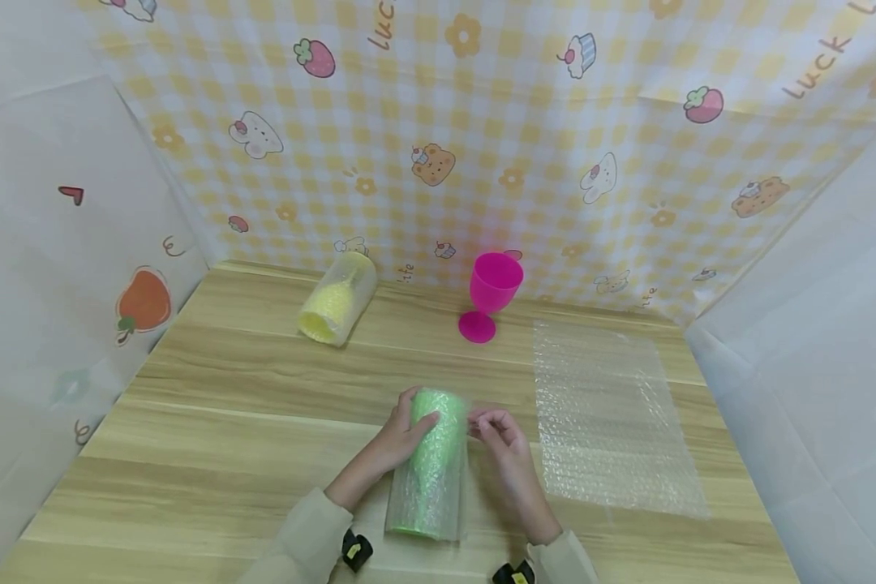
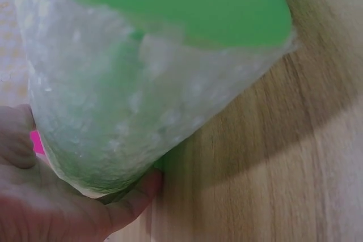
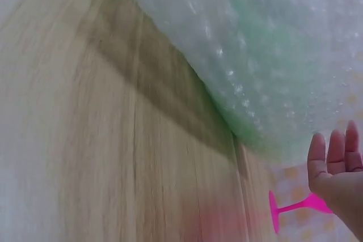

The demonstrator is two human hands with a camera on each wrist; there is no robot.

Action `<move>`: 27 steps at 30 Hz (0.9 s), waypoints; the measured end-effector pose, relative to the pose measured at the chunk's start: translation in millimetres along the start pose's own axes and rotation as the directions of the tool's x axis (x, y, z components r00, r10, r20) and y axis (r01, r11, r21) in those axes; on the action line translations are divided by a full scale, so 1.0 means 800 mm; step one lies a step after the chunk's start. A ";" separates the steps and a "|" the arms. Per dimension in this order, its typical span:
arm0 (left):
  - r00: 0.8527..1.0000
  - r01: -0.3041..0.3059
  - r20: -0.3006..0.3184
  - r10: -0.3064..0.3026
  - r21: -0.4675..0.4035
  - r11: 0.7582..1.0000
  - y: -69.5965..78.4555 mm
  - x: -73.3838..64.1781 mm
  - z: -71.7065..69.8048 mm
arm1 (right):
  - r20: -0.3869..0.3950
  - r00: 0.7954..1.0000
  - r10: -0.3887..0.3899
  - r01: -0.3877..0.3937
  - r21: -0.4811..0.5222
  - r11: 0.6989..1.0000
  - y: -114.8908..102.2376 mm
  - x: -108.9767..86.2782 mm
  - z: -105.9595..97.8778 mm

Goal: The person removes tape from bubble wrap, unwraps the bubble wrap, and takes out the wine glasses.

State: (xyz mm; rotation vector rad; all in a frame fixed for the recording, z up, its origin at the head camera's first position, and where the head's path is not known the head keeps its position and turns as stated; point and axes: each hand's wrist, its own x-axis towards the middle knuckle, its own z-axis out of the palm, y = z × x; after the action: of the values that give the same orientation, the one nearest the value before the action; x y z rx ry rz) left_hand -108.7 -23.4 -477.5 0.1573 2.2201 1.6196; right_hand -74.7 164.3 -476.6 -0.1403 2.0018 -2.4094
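A green goblet wrapped in clear bubble wrap (image 1: 431, 478) lies in front of me, its base toward me. My left hand (image 1: 401, 434) grips it from the left, thumb across the top of the roll. In the left wrist view the green base (image 2: 198, 7) shows large at the roll's end, with the left hand (image 2: 68, 196) under its far part. On the roll's right side my right hand (image 1: 504, 450) has its fingertips right at the wrap's edge. The right wrist view shows several of its fingers (image 3: 336, 151) loosely extended beside the wrap; the thumb is hidden there.
A bright pink goblet (image 1: 495, 284) stands upright at the back of the wooden table. Left of it lies a yellow goblet rolled in bubble wrap (image 1: 339, 300). A flat bubble wrap sheet (image 1: 613, 414) is spread on the right. Patterned cloth (image 1: 438, 105) hangs behind the table.
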 end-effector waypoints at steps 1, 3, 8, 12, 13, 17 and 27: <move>1.000 0.002 0.002 -0.002 -0.002 1.000 0.000 0.000 0.000 | -0.011 1.000 0.004 -0.003 0.013 1.000 -0.001 0.000 0.000; 1.000 0.007 0.005 -0.007 -0.003 1.000 0.000 0.000 0.000 | -0.049 0.999 0.023 -0.023 0.009 1.000 -0.003 0.000 -0.001; 1.000 0.015 0.009 -0.015 -0.004 1.000 0.001 -0.001 0.000 | -0.179 0.982 0.059 -0.093 -0.184 0.978 -0.008 0.000 -0.003; 1.000 0.017 0.006 -0.017 -0.007 1.000 0.001 -0.001 0.001 | -0.205 0.979 0.016 -0.091 -0.361 0.928 -0.010 0.001 -0.004; 1.000 0.017 0.005 -0.017 -0.008 1.000 0.001 -0.001 0.000 | -0.196 0.981 0.000 -0.081 -0.402 0.912 -0.010 0.001 -0.003; 1.000 0.015 0.005 -0.015 -0.009 1.000 0.000 -0.001 0.000 | -0.129 0.989 -0.077 -0.006 -0.543 0.840 -0.008 0.001 0.001; 1.000 -0.001 0.011 0.001 -0.005 1.000 0.000 -0.002 0.000 | -0.012 0.982 -0.188 0.114 -0.757 0.644 -0.007 -0.002 0.002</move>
State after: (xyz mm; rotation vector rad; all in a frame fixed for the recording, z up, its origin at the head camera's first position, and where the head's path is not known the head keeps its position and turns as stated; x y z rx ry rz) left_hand -107.3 -23.9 -477.5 0.1659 2.2076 1.6212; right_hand -72.3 163.7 -470.7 -0.2050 3.0148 -1.4663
